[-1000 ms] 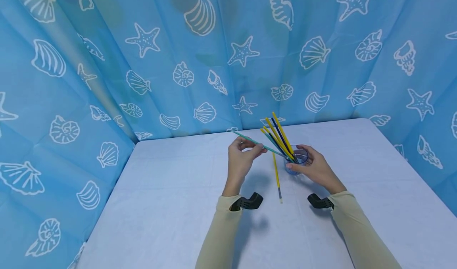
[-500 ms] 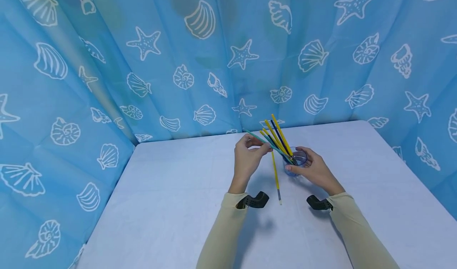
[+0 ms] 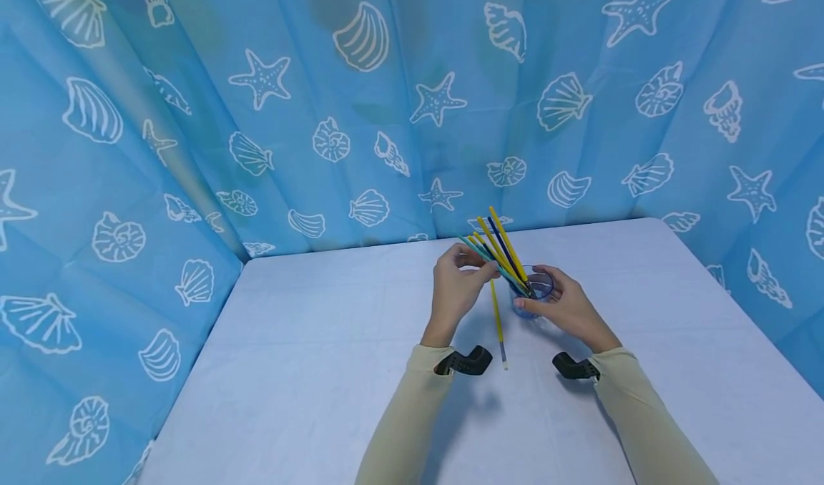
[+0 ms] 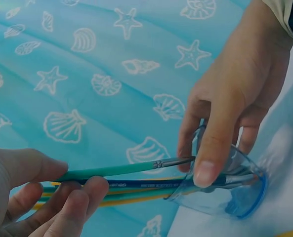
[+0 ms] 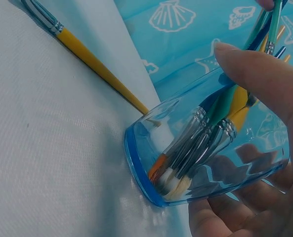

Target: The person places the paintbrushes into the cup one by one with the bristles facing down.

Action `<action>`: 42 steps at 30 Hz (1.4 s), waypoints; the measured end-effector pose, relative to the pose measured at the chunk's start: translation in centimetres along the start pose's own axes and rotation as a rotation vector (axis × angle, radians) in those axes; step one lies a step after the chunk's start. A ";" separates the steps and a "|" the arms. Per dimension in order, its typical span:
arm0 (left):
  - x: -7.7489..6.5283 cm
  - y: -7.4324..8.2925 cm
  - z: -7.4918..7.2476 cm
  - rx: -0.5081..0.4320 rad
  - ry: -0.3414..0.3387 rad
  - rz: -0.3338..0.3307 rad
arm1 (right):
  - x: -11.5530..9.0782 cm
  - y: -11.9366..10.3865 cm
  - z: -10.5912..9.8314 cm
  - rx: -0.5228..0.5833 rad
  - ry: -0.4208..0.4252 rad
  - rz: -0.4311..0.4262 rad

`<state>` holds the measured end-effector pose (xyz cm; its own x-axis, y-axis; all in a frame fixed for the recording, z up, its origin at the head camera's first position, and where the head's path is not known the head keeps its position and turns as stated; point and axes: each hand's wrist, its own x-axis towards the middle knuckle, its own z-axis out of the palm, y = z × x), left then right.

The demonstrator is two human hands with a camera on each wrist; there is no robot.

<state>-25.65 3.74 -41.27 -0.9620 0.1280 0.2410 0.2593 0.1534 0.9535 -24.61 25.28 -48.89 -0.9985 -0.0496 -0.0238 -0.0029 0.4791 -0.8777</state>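
My left hand (image 3: 452,292) pinches a green paintbrush (image 4: 121,169) between thumb and fingers. The brush slants down to the right, and its dark tip is at the cup's rim, beside the right thumb in the left wrist view. My right hand (image 3: 573,310) grips a clear blue-tinted cup (image 5: 141,165), thumb on one side and fingers round the other. Several paintbrushes (image 5: 198,140) with yellow, blue and green handles lean in the cup, bristles down. Their handles pass behind the left fingers in the left wrist view.
A yellow paintbrush (image 3: 498,317) lies on the white-covered table (image 3: 309,370) left of the cup, its bristles toward the person. Behind the table hangs a blue curtain (image 3: 399,49) with white shells and starfish. Dark wrist cameras (image 3: 473,360) sit on both cuffs.
My left hand has moved right with the green paintbrush, bringing it in close beside the other handles at the cup. The right hand and cup have stayed almost still.
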 end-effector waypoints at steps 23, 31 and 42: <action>-0.1 -0.1 0.9 0.100 -0.041 -0.019 | -0.1 0.0 0.0 0.003 -0.002 0.006; -0.2 -0.2 0.8 0.098 -0.056 -0.010 | -0.1 0.0 0.0 0.007 0.000 -0.002; -0.4 -0.1 0.3 0.120 -0.038 0.015 | -0.1 -0.1 0.0 0.002 -0.003 0.006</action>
<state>-25.30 4.01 -41.53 -0.9547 0.1682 0.2455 0.2839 0.2675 0.9208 -24.52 25.23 -48.85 -0.9983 -0.0498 -0.0304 0.0029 0.4778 -0.8785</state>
